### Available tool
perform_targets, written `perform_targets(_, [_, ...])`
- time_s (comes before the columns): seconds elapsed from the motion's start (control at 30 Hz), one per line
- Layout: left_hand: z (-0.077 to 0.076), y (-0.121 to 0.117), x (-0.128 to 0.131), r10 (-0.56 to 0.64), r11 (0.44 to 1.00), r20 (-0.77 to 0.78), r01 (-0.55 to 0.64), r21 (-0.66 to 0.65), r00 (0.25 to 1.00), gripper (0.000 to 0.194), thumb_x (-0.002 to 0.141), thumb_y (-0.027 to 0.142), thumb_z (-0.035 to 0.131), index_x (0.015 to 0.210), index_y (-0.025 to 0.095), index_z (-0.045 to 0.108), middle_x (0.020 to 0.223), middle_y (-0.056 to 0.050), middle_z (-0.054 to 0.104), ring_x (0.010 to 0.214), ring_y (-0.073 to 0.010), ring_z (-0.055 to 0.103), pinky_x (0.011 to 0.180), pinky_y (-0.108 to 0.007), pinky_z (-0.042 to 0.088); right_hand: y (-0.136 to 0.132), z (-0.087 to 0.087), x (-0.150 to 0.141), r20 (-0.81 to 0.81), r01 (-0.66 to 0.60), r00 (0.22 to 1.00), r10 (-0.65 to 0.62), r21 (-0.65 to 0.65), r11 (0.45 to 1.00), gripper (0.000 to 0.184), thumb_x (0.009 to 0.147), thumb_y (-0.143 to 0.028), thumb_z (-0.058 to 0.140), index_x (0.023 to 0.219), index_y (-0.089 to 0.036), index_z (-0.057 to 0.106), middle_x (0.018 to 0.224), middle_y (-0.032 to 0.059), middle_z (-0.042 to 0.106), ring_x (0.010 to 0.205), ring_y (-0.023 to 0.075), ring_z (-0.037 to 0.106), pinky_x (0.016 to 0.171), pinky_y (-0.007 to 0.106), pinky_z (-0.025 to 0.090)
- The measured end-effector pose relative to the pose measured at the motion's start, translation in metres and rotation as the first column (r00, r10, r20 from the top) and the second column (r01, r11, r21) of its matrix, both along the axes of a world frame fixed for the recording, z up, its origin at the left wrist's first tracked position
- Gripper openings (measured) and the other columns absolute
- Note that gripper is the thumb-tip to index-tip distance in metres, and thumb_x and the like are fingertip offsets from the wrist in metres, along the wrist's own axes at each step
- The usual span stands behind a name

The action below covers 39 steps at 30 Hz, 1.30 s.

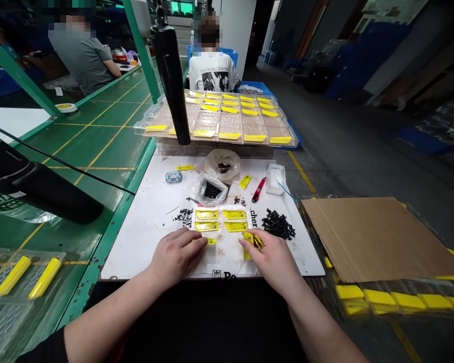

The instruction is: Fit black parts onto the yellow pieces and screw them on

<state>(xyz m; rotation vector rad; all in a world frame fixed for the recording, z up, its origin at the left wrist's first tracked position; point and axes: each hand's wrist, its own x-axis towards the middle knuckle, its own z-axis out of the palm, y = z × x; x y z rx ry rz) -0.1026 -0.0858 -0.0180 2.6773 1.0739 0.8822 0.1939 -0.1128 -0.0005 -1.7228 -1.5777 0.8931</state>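
Observation:
My left hand [177, 253] rests low over the white work surface, its fingers curled together on a yellow plastic piece [212, 241], most of which they cover. In my right hand [275, 253] are a few yellow plastic pieces [248, 245], gripped between thumb and fingers. Just beyond both hands, several flat yellow pieces [234, 226] lie in two columns on a printed white sheet [221, 257]. Small black parts [183, 217] are scattered left of them. A heap of longer black parts [279, 225] sits beyond my right hand.
Behind the pieces stand an opened bag of black parts [212, 190] and another bag [222, 160]. A red utility knife [259, 190] lies by a white box [275, 180]. A black tool [172, 85] hangs before a compartment tray [208, 121]. Cardboard [382, 237] covers trays at right. Two people sit ahead.

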Motion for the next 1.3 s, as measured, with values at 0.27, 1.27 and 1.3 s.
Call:
perform_targets(0.27, [-0.01,0.003,0.006,-0.014,0.98,-0.196,0.052,0.193,0.981,0.02,0.106,0.019,0.065,0.122,0.021,0.076,0.111,-0.008,0.081,0.092,-0.0223,0.071,0.079,-0.036,0.058,0.007,0.001,-0.001,0.081,0.056,0.995,-0.054,-0.019,0.998,0.027,0.094,-0.056,0.071,0.103,-0.031,0.078,0.075,-0.0001,0.076,0.053,0.0202,0.058,0.057,0.035,0.046])
perform_targets(1.27, [-0.009,0.009,0.003,0.089,0.994,-0.098,-0.095,-0.057,0.991,0.024,0.105,0.041,0.075,0.115,0.019,0.077,0.095,-0.006,0.069,0.085,-0.022,0.063,0.078,-0.038,0.049,-0.012,-0.036,0.032,0.567,-0.363,0.812,0.137,0.307,0.88,0.03,0.112,-0.038,0.063,0.13,-0.02,0.079,0.106,0.0062,0.078,0.08,0.0139,0.076,0.072,0.025,0.059])
perform_targets(1.3, [-0.009,0.009,0.004,0.092,0.994,-0.105,-0.097,-0.049,0.99,0.025,0.106,0.041,0.074,0.115,0.019,0.077,0.095,-0.006,0.069,0.084,-0.022,0.062,0.077,-0.038,0.049,-0.012,-0.036,0.032,0.569,-0.359,0.812,0.128,0.316,0.878,0.03,0.112,-0.038,0.063,0.13,-0.019,0.079,0.106,0.0062,0.078,0.079,0.0138,0.076,0.071,0.025,0.059])
